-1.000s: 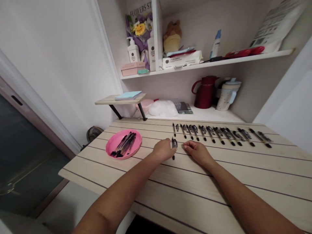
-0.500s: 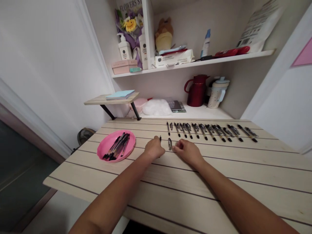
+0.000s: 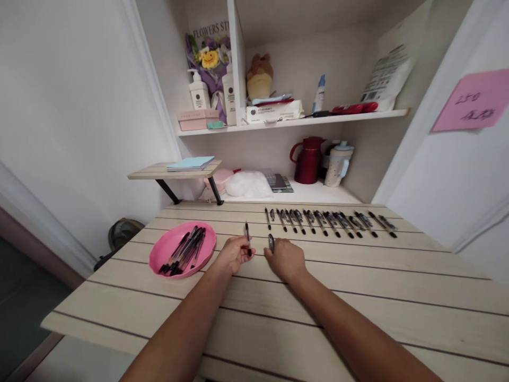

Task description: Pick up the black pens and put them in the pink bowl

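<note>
near the left edge of the table (image 3: pixel 397 270), a pink dish (image 3: pixel 159 252) is filled with a loose pile of dark pens (image 3: pixel 186 252). nearer the table's middle, a single pen (image 3: pixel 247 236) is held by the narrowed fingers of the left hand (image 3: pixel 235 253), its thin end toward the back edge. a small dark piece (image 3: pixel 271 242) is met by the curled right hand (image 3: pixel 287 260); whether it is gripped cannot be told. toward the back right corner, a row of pens (image 3: pixel 320 224) is laid out.

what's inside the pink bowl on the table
The pink bowl holds a loose pile of dark pens, lying on a slant and overlapping. The lower pens and the bottom of the bowl beneath them are covered, so an exact count isn't possible.
</note>
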Demonstrator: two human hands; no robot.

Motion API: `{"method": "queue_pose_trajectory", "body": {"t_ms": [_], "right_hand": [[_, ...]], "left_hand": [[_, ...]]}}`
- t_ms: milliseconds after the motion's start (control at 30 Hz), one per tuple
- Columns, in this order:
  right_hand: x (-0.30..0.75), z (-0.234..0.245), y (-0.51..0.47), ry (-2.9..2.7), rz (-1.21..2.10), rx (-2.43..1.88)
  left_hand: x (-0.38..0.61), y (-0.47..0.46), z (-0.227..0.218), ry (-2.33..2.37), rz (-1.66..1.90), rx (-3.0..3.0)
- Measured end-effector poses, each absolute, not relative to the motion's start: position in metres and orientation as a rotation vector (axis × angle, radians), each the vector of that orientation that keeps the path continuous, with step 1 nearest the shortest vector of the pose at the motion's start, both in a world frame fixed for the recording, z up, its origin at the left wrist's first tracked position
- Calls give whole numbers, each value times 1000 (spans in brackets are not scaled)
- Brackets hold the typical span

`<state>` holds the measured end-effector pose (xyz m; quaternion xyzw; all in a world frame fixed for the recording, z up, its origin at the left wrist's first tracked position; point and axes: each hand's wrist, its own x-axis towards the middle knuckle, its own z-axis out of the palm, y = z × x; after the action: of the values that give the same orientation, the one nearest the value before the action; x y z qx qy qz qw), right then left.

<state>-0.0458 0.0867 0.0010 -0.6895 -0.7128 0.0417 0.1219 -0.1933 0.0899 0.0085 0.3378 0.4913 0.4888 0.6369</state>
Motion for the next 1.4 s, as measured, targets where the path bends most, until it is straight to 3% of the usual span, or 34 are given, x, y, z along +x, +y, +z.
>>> {"method": "queue_pose_trajectory", "body": {"t_ms": [267,467,567,967,1400], "right_hand": [[-23,2,78,-2017,360,-1949],[17,-2,87,-1295,1139,-1363],[31,-3,89,-930,1343,-1109],[24,5,89,-802,1275,-1077],[20,47,133,-1093,1170,-1062]], "left_hand": [[-190,83,13,1049,1052,772],[-169,66,15,1025,885,1003],[-158,59,14,1061,800,1142],[-146,54,12,1074,715,1243],[-131,91,36,1043,1029,1224]]}}
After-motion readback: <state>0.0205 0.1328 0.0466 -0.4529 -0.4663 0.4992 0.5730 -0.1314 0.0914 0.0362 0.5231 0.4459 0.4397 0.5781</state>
